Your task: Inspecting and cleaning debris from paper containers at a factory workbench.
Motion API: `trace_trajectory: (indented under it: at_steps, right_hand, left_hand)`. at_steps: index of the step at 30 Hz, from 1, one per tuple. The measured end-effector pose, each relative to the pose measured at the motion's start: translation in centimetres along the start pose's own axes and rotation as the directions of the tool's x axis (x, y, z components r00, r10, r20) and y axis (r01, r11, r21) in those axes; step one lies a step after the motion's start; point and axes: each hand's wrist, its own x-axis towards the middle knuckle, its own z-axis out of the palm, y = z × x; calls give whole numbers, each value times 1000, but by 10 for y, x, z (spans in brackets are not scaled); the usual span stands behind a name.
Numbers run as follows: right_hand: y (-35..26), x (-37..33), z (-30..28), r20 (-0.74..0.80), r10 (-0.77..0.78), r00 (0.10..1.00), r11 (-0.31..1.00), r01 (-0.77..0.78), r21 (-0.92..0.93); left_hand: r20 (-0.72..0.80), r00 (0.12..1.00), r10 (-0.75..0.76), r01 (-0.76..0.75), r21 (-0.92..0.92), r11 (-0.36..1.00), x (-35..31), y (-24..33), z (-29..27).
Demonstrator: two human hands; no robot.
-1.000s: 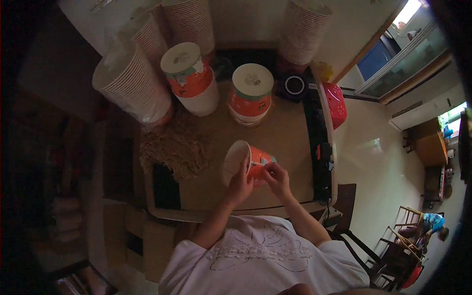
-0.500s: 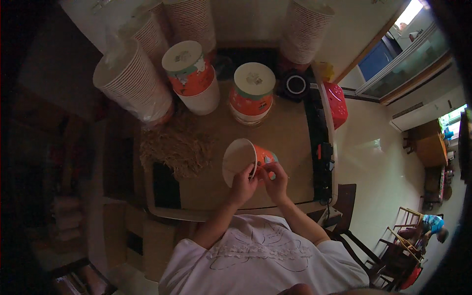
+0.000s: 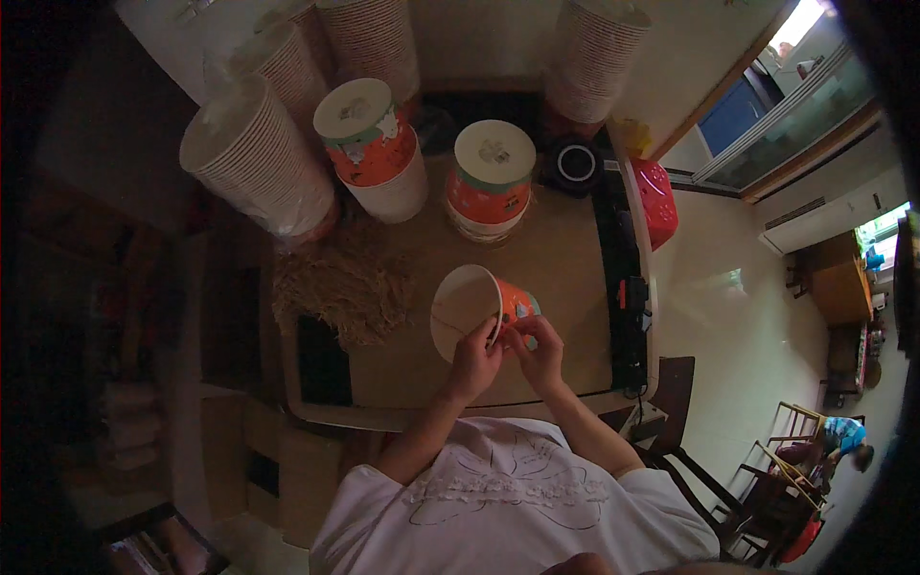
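A wide fisheye camera worn on the person's head looks steeply down from above the white shirt (image 3: 498, 517) at the lower edge, taking in the hands (image 3: 474, 366) near mid-frame and the surface (image 3: 567, 287) at close range, with the floor (image 3: 709, 326) farther off at right.

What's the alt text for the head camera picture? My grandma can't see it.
A person's left hand grips the rim of an orange paper tub, its open mouth facing left, while the right hand is at its side, over a brown tabletop. Farther back stand upside-down orange tubs and tall tub stacks; a shaggy brown heap lies left.
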Motion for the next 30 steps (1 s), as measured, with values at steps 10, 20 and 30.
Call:
trace_trajectory:
  at_steps: [10, 20, 30]
  right_hand:
    - [3, 1, -1, 33, -30, 999, 999, 31, -13]
    - [16, -2, -4, 13, 51, 999, 998, -51, 23]
    - [27, -4, -42, 124, 277, 953, 954, -288, 83]
  left_hand:
    - [4, 1000, 28, -28, 10, 1000, 2, 8, 0]
    - [109, 989, 95, -93, -27, 995, 4, -9, -2]
    - [223, 974, 35, -78, 185, 980, 19, -14, 27]
